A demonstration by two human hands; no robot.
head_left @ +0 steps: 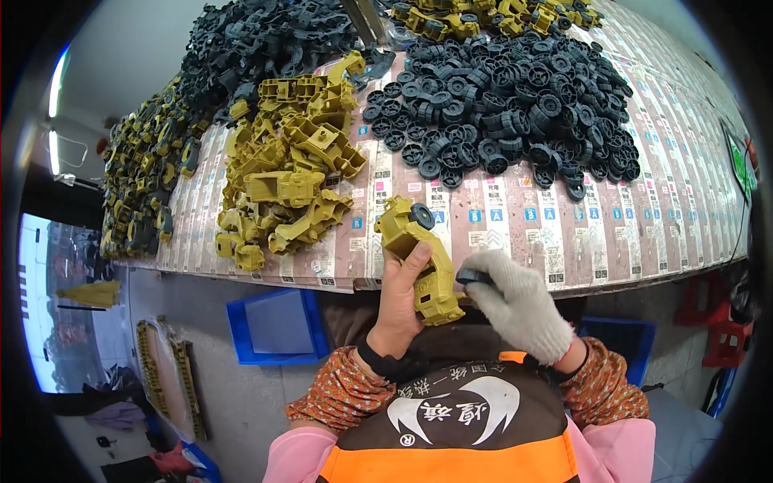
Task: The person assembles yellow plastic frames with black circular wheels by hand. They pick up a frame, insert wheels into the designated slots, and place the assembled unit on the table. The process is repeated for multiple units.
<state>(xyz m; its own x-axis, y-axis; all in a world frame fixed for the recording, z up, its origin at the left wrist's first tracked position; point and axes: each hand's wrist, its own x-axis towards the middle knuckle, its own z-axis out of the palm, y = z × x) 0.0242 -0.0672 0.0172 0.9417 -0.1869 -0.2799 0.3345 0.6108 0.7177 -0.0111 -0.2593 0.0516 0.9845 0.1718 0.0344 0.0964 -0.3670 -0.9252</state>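
Note:
My left hand [396, 302], bare, is closed around a yellow plastic toy truck body [439, 278] in front of the table edge. One black wheel [421, 215] sits on the body's upper end. My right hand [519, 302], in a pale knitted glove, pinches a loose black toy wheel [473, 276] beside the truck's lower part; a small gap separates that wheel from the body. Beyond the hands, a pile of yellow truck bodies [286, 187] lies left of centre, and a large heap of black wheels [499, 105] spreads to the right.
Dark plastic parts [258, 40] are heaped at the back left. Yellow and black toy vehicles [145, 177] cover the table's left end, with more yellow pieces [483, 16] at the back. Below the edge stand a blue bin [241, 322] and red stools [727, 332].

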